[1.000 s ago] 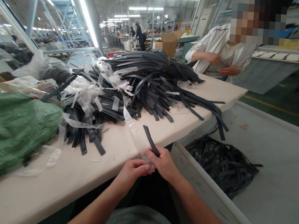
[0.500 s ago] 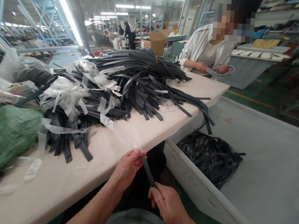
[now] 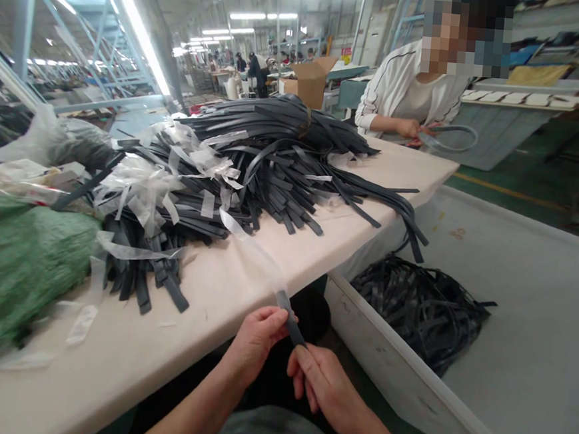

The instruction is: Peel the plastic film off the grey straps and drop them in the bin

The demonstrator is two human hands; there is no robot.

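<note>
A dark grey strap [image 3: 296,331] runs between my two hands, just off the table's front edge. My left hand [image 3: 259,335] pinches it near its far end. Lower down, my right hand [image 3: 324,383] grips the same strap between thumb and fingers. A clear plastic strip [image 3: 250,244] stretches from the strap's far end back across the table. Beyond my hands lies a big heap of dark straps [image 3: 276,189] with their cut ends toward me. Crumpled clear film [image 3: 139,188] rests on the heap's left side.
To my right stands a large white bin [image 3: 537,317] holding a tangle of dark straps [image 3: 422,314]. A green woven sack [image 3: 25,270] lies on the table [image 3: 199,344] at left. Across the table's far end, a person in a white jacket [image 3: 400,85] holds a looped strip.
My left hand has shifted down the strap toward my right hand, uncovering the strap's far end with the clear strip on it. The view has swung slightly left.
</note>
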